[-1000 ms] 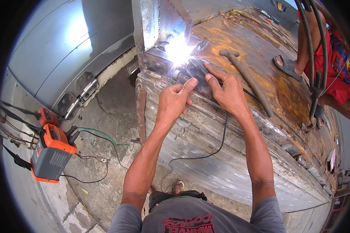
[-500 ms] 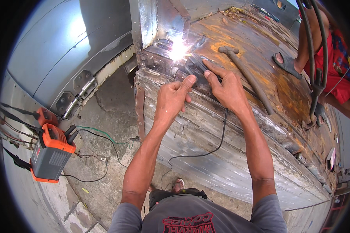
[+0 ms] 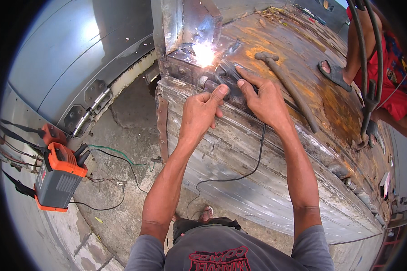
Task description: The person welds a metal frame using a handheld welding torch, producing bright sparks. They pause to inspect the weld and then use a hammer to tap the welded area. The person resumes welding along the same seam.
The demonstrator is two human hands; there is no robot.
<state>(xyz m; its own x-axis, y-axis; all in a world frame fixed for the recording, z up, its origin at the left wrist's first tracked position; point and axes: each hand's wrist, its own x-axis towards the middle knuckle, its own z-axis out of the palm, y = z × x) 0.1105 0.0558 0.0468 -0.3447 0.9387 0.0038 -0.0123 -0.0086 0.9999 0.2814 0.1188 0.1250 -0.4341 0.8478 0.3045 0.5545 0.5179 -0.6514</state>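
Observation:
My right hand (image 3: 267, 100) is wrapped around a dark welding electrode holder (image 3: 229, 73), index finger stretched along it. A black cable hangs down from below that hand. Just beyond the holder, a white welding arc (image 3: 204, 54) glares at the foot of an upright metal post (image 3: 171, 27), hiding the electrode's tip. My left hand (image 3: 198, 113) is closed at the edge of the rusty metal bed, thumb pressed toward the curled fingers, close to a short round metal piece (image 3: 206, 82). Whatever it grips, if anything, is hidden. A hammer (image 3: 288, 88) lies on the bed right of my right hand.
An orange and grey welding machine (image 3: 60, 177) hangs at the left, its cables trailing over the concrete floor (image 3: 108, 189). A hinged grey metal panel (image 3: 63, 54) stands behind it. At the right, another person's sandalled foot (image 3: 333, 76) rests on the bed beside a forked metal rod (image 3: 369, 101).
The arc has shifted slightly left and its glare has shrunk, with sparks now flying in other places. Both hands stay almost where they were.

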